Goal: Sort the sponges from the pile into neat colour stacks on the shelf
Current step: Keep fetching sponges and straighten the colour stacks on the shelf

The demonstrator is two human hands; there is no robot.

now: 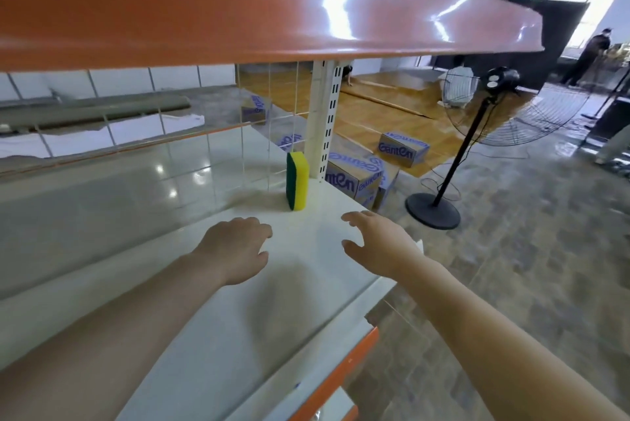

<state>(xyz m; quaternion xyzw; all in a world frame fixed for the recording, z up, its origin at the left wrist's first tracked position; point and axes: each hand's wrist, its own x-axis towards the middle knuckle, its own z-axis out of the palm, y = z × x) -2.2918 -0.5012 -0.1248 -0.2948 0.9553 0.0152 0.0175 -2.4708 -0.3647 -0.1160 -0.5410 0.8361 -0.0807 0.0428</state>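
The yellow-and-green sponge (pixel 297 181) stands on edge at the shelf's (pixel 211 318) far right corner, light and squashy I'd judge, best pinched across its flat faces, while left hand (pixel 235 250) and right hand (pixel 378 243) hover empty, fingers loose

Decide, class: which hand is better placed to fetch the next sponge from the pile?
Neither clearly: left hand and right hand both hover empty near the standing sponge, and no pile is visible.

yellow-green sponge (pixel 297 181); white shelf (pixel 238 301)
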